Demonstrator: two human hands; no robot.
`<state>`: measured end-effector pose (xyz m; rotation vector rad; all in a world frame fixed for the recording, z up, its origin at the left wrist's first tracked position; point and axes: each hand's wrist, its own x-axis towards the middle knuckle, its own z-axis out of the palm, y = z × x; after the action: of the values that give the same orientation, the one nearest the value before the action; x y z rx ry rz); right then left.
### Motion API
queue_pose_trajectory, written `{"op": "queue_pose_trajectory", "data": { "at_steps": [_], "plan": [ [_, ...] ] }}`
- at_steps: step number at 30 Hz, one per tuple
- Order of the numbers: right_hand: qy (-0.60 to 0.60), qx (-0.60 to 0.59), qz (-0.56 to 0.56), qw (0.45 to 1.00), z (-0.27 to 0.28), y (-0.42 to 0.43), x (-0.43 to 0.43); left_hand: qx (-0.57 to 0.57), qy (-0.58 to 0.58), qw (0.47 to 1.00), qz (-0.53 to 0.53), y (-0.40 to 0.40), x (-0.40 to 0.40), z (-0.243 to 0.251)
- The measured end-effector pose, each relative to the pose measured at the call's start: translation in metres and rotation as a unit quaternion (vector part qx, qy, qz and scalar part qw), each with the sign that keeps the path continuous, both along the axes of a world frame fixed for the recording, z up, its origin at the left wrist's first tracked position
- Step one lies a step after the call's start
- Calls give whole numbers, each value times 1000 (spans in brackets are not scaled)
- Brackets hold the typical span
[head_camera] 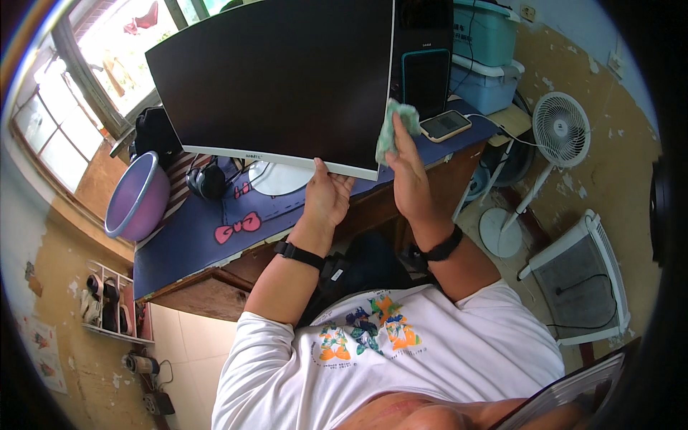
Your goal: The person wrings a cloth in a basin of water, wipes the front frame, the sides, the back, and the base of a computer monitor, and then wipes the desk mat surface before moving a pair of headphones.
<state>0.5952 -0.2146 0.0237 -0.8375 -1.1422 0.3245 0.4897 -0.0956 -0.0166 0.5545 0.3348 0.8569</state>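
A wide computer monitor (279, 80) with a dark screen and a white lower bezel stands on the desk. My left hand (327, 196) grips that bezel near its right part, thumb in front and fingers beneath. At the monitor's right edge, my right hand (409, 174) holds a green and white cloth (395, 129) against the side, its fingers upright and partly covered by the cloth. Behind the bezel shows the white round monitor base (282, 178). A phone (445, 126) with a cable plugged in lies right of the cloth.
On the blue desk mat (188, 252) are black headphones (207, 180) and a purple basin (138, 199) at the left. A black computer case (422, 32) and storage boxes (484, 80) stand at the back right. A white fan (560, 129) and a chair (583, 279) are to the right.
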Motion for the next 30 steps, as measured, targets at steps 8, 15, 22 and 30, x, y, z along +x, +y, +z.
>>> {"op": "queue_pose_trajectory", "data": {
  "at_steps": [8, 15, 22, 30],
  "plan": [
    [-280, -19, -149, 948, -25, -8, -30, 40, -19, 998, -52, -10, -24, -1],
    [-326, 3, -186, 927, -17, -13, -44, 58, -11, 994, -88, -12, -44, -4],
    [-372, 114, -226, 893, 65, 5, -42, 30, -20, 998, -57, -22, -66, 13],
    [-423, 207, -253, 845, 160, 18, -57, 34, 25, 997, -62, -20, -95, 18]
  ]
}}
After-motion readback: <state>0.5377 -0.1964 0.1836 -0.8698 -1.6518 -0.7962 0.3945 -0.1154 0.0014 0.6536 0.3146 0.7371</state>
